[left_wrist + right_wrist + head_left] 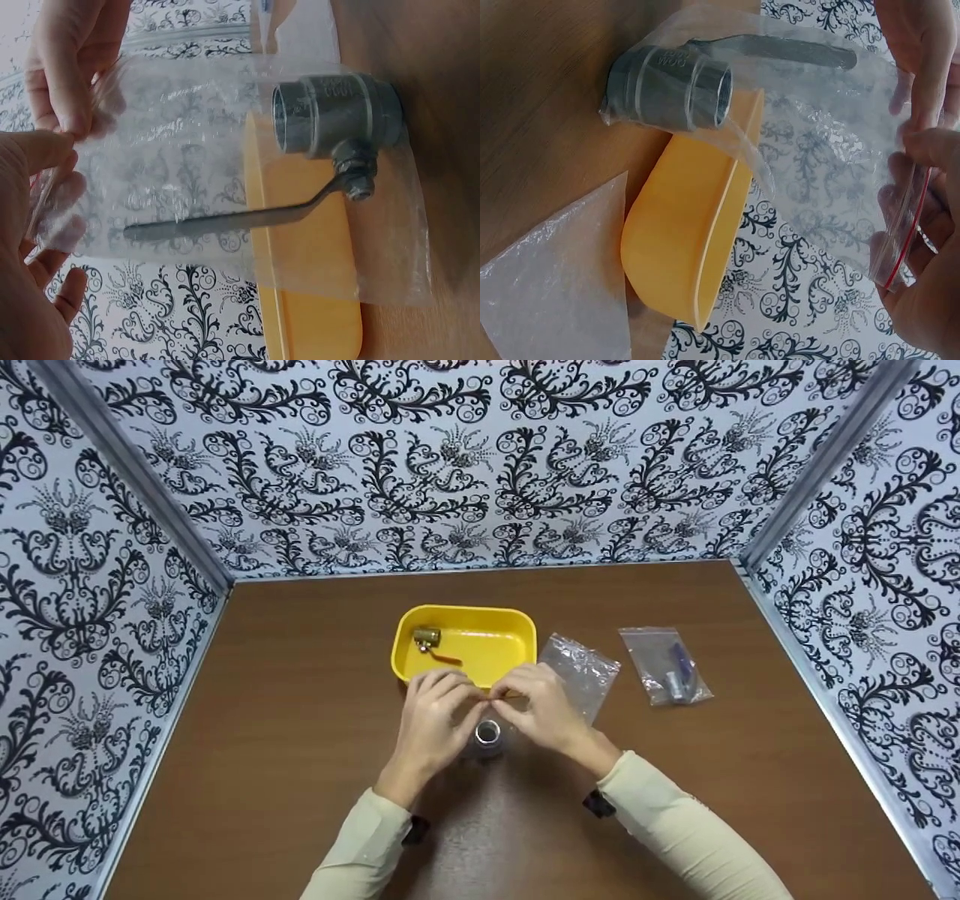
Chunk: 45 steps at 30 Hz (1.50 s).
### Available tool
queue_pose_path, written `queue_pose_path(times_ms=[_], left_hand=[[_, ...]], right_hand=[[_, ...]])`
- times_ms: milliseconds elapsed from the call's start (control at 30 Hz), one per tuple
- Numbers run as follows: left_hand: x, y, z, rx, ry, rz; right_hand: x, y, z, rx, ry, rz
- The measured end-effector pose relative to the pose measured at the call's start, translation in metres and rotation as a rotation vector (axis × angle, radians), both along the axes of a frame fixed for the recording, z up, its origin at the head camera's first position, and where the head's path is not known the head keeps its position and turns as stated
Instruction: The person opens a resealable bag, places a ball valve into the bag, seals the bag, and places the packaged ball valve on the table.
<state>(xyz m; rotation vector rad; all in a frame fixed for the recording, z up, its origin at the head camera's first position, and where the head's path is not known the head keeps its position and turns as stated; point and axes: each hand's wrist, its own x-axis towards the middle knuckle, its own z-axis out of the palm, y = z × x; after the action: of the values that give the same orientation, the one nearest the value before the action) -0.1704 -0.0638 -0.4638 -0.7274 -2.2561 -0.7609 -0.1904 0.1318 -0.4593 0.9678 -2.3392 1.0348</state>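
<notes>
A clear zip-top bag [187, 142] hangs between both hands, its red seal strip [917, 225] running along the top edge. My left hand [439, 720] and right hand [544, 709] pinch that edge with thumbs and fingertips close together. Inside the bag, a metal ball valve [337, 112] with a long lever handle [225, 223] sits at the bottom, close over the table. From the head view only the valve's round opening shows clearly, below the hands.
Just beyond the hands stands a yellow tray [480, 610] holding another ball valve [426, 637] with an orange lever. Right of it lies a clear plastic bag [589, 671]. Farther right is a zip bag [649, 649] with a purple item and a small metallic piece. Patterned walls enclose the table.
</notes>
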Motion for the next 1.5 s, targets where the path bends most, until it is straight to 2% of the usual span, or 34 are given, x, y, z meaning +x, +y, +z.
queue_pose_path(times_ms=[467, 800, 967, 1200, 1300, 1500], left_hand=[[0.0, 0.002, 0.001, -0.03, 0.004, -0.002], [0.0, 0.002, 0.001, -0.017, 0.028, 0.005], [0.0, 0.003, 0.0, -0.02, 0.021, 0.006], [0.0, 0.002, 0.002, -0.023, 0.014, 0.018], [0.0, 0.002, 0.004, -0.048, 0.025, 0.027], [0.001, 0.007, 0.01, -0.147, 0.106, 0.068]], right_hand=[[-0.002, 0.007, -0.001, 0.025, 0.003, 0.002], [-0.002, 0.003, 0.001, 0.025, 0.037, 0.003], [-0.003, 0.006, 0.003, 0.051, -0.021, 0.019], [-0.003, 0.01, 0.003, 0.036, -0.101, -0.016], [-0.003, 0.009, 0.002, 0.026, -0.12, -0.02], [-0.003, 0.006, 0.001, 0.011, -0.106, -0.02]])
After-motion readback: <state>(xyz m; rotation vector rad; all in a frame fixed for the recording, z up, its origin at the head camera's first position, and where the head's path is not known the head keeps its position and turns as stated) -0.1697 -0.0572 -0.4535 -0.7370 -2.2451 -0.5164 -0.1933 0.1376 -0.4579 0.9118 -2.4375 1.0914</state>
